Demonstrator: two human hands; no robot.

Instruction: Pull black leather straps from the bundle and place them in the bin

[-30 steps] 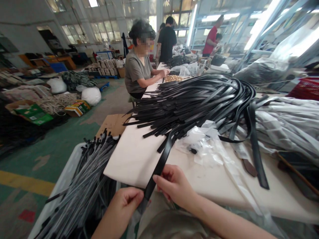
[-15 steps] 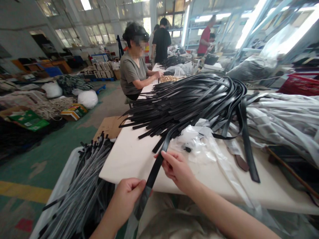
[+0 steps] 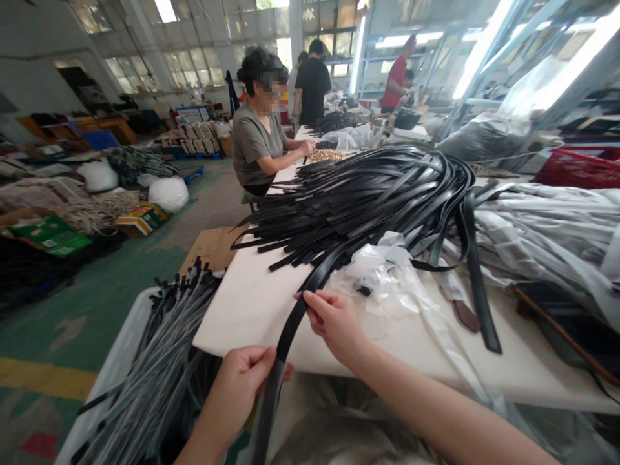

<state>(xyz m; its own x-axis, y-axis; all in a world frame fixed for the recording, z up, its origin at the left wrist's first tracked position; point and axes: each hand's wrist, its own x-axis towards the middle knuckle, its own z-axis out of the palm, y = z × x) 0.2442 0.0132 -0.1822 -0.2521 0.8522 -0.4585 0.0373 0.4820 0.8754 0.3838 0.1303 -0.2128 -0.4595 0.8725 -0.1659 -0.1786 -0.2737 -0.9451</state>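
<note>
- While the left hand (image 3: pixel 247 381) pinches the lower end of one black strap (image 3: pixel 290 323) below the near edge of the white worktop (image 3: pixel 252 310), the right hand (image 3: pixel 334 320) grips the same strap higher up, over that edge.
- This strap runs up from the two hands into the big pile of black straps (image 3: pixel 368 194), which lies on the worktop behind the right hand.
- Crumpled clear plastic wrap (image 3: pixel 392 278) lies just right of the right hand, on the worktop.
- Left of the worktop, a bin of grey straps (image 3: pixel 159 361) stands beside the left hand.
- To do it well, I think both hands should keep the strap flat and pull along its length, so neighbours do not tangle.
</note>
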